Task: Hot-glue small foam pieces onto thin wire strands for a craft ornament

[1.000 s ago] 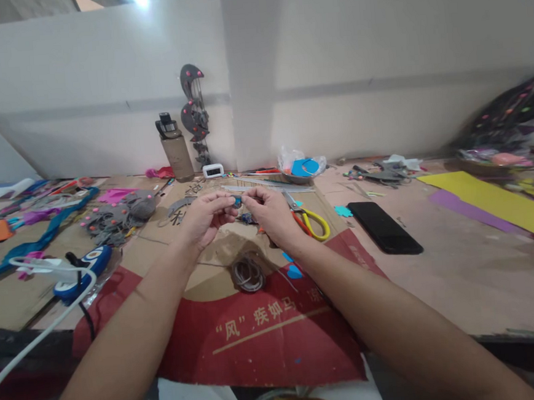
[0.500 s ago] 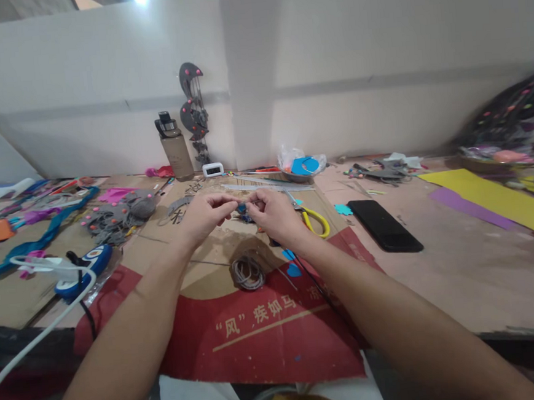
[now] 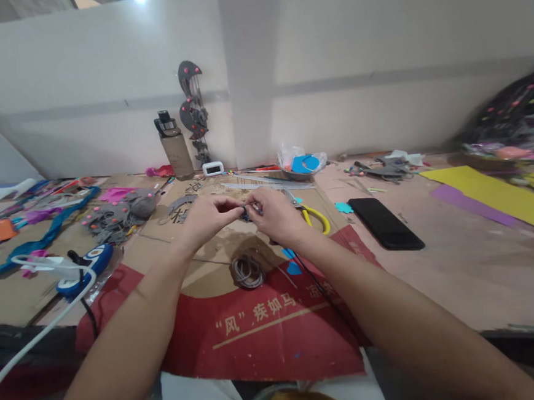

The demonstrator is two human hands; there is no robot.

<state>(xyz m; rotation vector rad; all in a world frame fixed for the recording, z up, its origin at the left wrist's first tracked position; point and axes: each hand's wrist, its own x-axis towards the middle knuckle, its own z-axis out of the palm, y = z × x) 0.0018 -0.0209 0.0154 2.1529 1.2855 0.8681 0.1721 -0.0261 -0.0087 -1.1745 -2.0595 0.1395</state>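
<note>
My left hand (image 3: 213, 218) and my right hand (image 3: 272, 215) meet over the middle of the cardboard, thumbs and fingertips pinched close together. Between them is a small dark grey piece (image 3: 246, 214), mostly hidden by the fingers, so its kind cannot be made out. Just below the hands lies a coil of grey cord (image 3: 248, 271). Yellow-handled scissors or pliers (image 3: 317, 219) rest right beside my right hand, their front partly covered. Small blue cut-outs (image 3: 293, 267) lie under my right wrist.
A black phone (image 3: 386, 224) lies to the right, near yellow sheet material (image 3: 488, 195). At left are a blue-and-white device (image 3: 87, 269) with a white cable and a grey felt piece with pink dots (image 3: 120, 214). A bottle (image 3: 177, 151) stands at the back.
Both hands stay together at nearly the same spot, the left fingertips slightly closer to the right. The blue bit seen between the fingers earlier no longer shows.
</note>
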